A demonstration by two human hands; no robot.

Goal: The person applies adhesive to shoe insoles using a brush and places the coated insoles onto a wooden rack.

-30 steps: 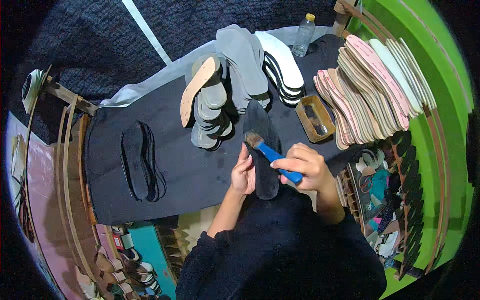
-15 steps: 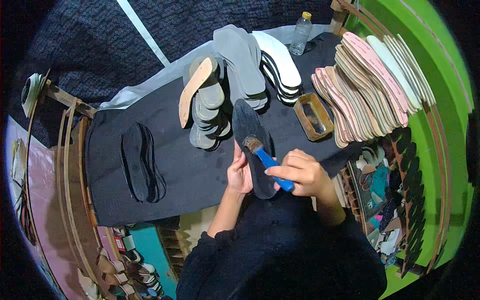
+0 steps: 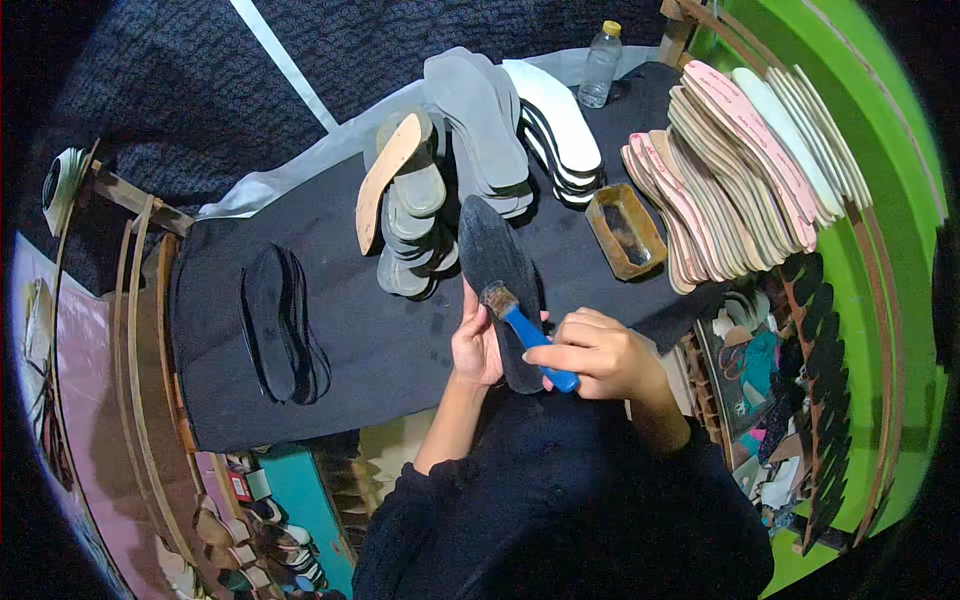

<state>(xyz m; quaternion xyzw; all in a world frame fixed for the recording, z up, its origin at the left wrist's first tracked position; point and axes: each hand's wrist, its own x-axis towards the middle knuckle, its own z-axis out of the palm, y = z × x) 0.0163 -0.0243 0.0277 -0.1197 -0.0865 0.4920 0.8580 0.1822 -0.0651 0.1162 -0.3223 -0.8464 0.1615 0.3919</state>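
Observation:
My left hand [image 3: 475, 340] holds up a black insole [image 3: 495, 245] from beneath, fingers wrapped round its edges, toe end pointing away from me. In my right hand [image 3: 605, 355] is a brush [image 3: 535, 330] with a blue handle, gripped between thumb and fingers. Its brown, worn bristles press on the middle of the insole's upper face. The toe half looks darker grey and slightly mottled. Right of the insole sits an open rectangular tub [image 3: 627, 232], stained yellow-brown, with some liquid-looking content inside.
Black insoles [image 3: 280, 325] lie stacked at left on the black-covered table [image 3: 380, 350]. Grey soles [image 3: 478, 120], white-topped soles [image 3: 555, 115] and a tan sole piece [image 3: 388, 180] are farther back. Pink and beige insoles [image 3: 740, 170] fill the right, near a clear bottle [image 3: 600, 65].
The brush has slid slightly toward me and to the left along the insole, with my right hand following. The insole and my left hand have shifted a little left.

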